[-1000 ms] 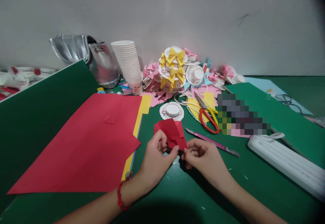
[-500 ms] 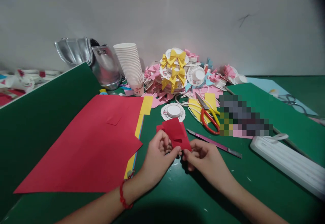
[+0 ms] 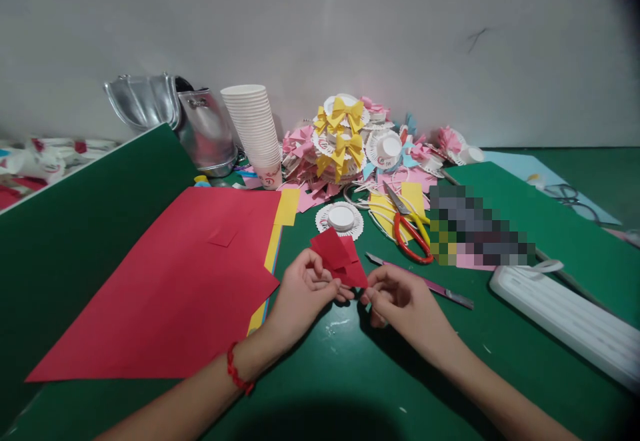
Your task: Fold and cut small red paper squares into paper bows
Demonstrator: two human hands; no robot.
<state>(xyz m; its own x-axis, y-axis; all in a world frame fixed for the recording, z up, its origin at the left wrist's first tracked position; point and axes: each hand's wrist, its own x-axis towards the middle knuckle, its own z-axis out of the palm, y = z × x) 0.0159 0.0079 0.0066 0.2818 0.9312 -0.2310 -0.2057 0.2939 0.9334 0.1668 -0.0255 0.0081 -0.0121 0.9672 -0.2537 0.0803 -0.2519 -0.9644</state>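
Small pieces of red paper (image 3: 344, 254) overlap between my hands above the green table. My left hand (image 3: 309, 287) grips them from the left, with its thumb over the lower edge. At their lower right corner, my right hand (image 3: 397, 297) has thumb and fingertips pinched together; its other fingers curl under. Just beyond the paper lies a white lace-edged paper disc (image 3: 341, 219) with a round cup base in its middle. A pink craft knife (image 3: 440, 289) rests behind my right hand, partly hidden by it. Red-handled scissors (image 3: 407, 237) lie farther back.
Large red sheets (image 3: 175, 294) lie on the left beside a raised green board (image 3: 100, 227). Stacked paper cups (image 3: 254, 127), a silver bag (image 3: 205, 127) and a heap of paper bows (image 3: 345, 144) stand at the wall. A white power strip (image 3: 565, 321) lies right.
The red pieces have turned and slid against each other, their top leaning left. My hands have moved slightly apart, and the left one's fingers have straightened a little.
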